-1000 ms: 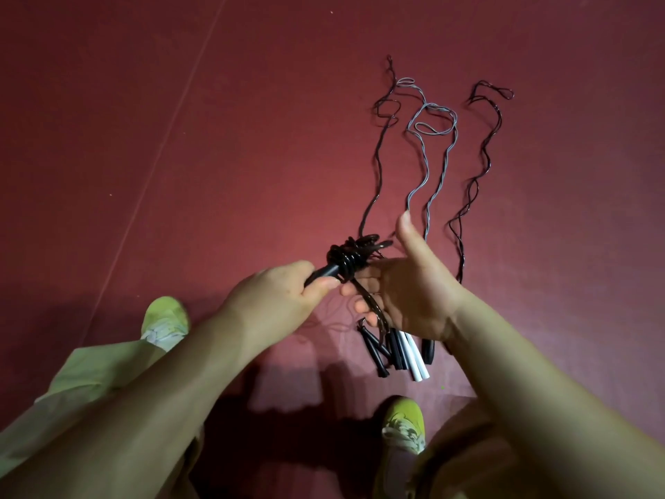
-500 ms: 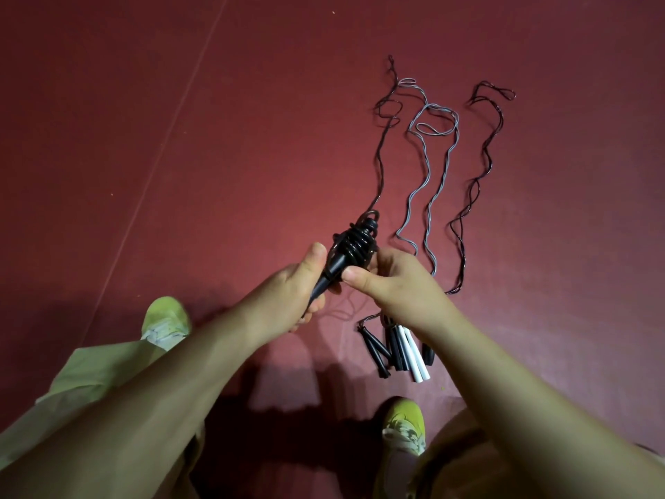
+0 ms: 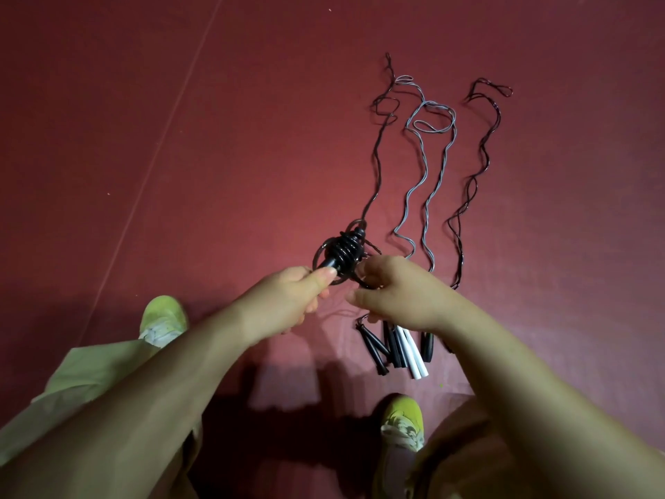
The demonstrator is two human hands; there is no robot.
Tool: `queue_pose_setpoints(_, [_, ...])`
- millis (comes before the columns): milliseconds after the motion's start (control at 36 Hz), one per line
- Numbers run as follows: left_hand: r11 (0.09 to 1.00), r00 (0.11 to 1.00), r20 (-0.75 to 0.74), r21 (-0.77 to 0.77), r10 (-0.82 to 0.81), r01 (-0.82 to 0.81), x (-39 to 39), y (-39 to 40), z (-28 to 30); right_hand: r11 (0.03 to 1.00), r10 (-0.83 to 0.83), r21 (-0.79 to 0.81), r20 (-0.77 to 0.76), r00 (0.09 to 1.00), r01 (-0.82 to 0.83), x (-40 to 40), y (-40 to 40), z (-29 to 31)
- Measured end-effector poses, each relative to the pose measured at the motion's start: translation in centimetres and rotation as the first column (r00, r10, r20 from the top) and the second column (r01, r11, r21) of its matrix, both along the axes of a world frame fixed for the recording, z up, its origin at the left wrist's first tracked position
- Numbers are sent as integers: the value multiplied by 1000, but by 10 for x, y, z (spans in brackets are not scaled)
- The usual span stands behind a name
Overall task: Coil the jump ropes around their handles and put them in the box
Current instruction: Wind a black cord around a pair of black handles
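My left hand [image 3: 288, 300] grips the lower end of a black jump-rope handle [image 3: 343, 252] that has several turns of black rope coiled round it. My right hand [image 3: 399, 293] pinches the same black rope [image 3: 378, 153] just right of the coil; its free length trails away over the floor. A grey rope [image 3: 428, 181] and another black rope [image 3: 471, 189] lie stretched out to the right. Their handles [image 3: 399, 347], black and white, lie bunched on the floor under my right hand. No box is in view.
The floor is a dark red mat [image 3: 180, 138] with a pale seam line running diagonally at the left. My two yellow-green shoes [image 3: 163, 318] [image 3: 403, 419] and light trouser legs are at the bottom.
The coil on the handle has grown and the handle has tilted up and left. My right hand came round the handle from above to its right side, drawing the rope along.
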State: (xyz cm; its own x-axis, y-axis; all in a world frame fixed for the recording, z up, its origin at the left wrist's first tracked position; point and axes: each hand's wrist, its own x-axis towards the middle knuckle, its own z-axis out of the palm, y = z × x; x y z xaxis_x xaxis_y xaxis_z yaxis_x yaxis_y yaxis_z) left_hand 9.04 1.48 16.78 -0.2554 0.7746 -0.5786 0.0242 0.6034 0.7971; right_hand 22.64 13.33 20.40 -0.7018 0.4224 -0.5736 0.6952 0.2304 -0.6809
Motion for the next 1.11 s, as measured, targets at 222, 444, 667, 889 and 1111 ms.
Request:
queue_pose_setpoints(222, [974, 752, -619, -160, -226, 161, 9, -2, 6, 847, -371, -404, 15, 928, 345, -5, -14, -1])
queue_pose_setpoints(444, [947, 496, -815, -190, -299, 258, 15, -6, 8, 876, -373, -328, 6, 928, 355, -6, -18, -6])
queue_pose_setpoints(667, [989, 942, -300, -42, -148, 142, 9, 0, 15, 928, -333, -201, -79, 940, 313, -6, -15, -8])
queue_pose_setpoints(889, [992, 746, 663, -128, 71, 19, -10, -4, 26, 933, -266, -313, -263, 927, 178, -7, -14, 0])
queue_pose_setpoints(1111, [979, 553, 808, -163, 202, -119, 1, -3, 32, 939, -255, -312, -347, 902, 145, -3, -5, 1])
